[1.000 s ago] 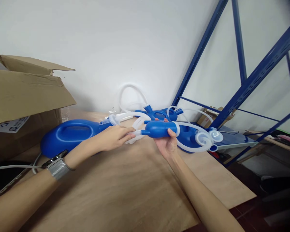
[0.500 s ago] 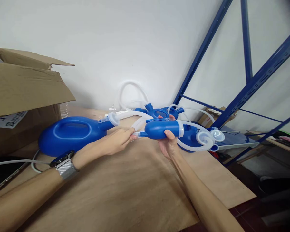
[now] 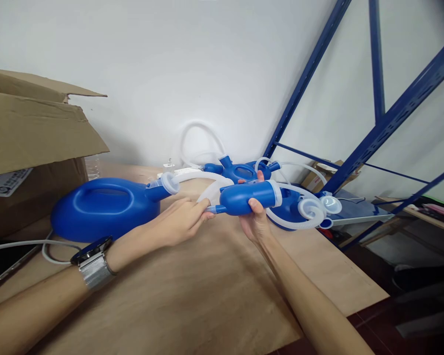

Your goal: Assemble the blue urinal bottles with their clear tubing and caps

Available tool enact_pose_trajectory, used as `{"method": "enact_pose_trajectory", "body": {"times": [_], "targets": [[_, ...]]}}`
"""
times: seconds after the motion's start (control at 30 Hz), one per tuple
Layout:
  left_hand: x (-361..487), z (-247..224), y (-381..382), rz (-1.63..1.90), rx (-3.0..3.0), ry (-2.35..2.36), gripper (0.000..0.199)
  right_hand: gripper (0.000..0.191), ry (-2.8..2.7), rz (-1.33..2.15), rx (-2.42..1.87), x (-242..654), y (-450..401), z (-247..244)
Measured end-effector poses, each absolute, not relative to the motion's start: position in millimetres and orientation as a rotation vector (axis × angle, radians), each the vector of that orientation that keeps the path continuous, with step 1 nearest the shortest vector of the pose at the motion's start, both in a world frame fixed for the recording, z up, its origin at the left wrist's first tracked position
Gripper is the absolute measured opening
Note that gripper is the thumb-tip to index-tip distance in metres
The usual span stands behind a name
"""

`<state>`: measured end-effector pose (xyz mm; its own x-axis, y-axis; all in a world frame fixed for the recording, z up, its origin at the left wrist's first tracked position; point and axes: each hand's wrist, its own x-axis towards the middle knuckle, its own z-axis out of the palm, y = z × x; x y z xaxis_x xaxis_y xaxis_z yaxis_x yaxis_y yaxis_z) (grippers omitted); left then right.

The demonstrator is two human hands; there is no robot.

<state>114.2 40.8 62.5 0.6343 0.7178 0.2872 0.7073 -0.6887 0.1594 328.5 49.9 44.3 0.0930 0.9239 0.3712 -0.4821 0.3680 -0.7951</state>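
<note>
My right hand [image 3: 257,219] is wrapped round a blue plastic cup [image 3: 240,198] with a translucent rim at its right end. A narrow blue spout points left from the cup. My left hand [image 3: 190,219] pinches the end of a translucent corrugated hose, whose tip [image 3: 210,209] meets that spout. This hose [image 3: 207,176] arches back to the capped neck of a large blue bottle [image 3: 99,209] with a moulded handle. The bottle lies on the wooden table [image 3: 192,291] beside my left forearm, and my fingers partly hide the hose end.
More blue bottles [image 3: 240,172] with coiled hoses lie behind and right of my hands. An open cardboard box [image 3: 37,128] stands at the left. Blue metal shelving [image 3: 377,138] rises at the right, past the table edge.
My hands keep their holds on the cup and hose. The left fingers have shifted slightly at the hose tip, and the view has moved a little.
</note>
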Motion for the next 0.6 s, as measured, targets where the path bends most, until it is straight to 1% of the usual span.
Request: {"method": "enact_pose_trajectory", "body": {"times": [0.07, 0.13, 0.37, 0.5, 0.6], "targets": [[113.1, 61.9, 41.5, 0.557, 2.826, 1.211, 0.04, 0.088, -0.973, 1.156, -0.562, 329.7, 51.3, 42.6], [112.5, 63.4, 41.4, 0.582, 2.818, 1.197, 0.04, 0.088, -0.951, 1.181, -0.576, 330.4, 52.5, 41.2], [116.8, 74.3, 30.7, 0.348, 2.671, 1.171, 0.035, 0.08, -1.065, 1.192, -0.543, 326.3, 49.0, 41.9], [116.6, 67.4, 29.5, 0.349, 2.653, 1.126, 0.036, 0.076, -1.142, 1.121, -0.515, 323.2, 45.5, 41.3], [117.2, 58.2, 30.5, 0.458, 2.624, 0.988, 0.038, 0.073, -1.155, 1.123, -0.495, 321.4, 44.1, 39.7]]}}
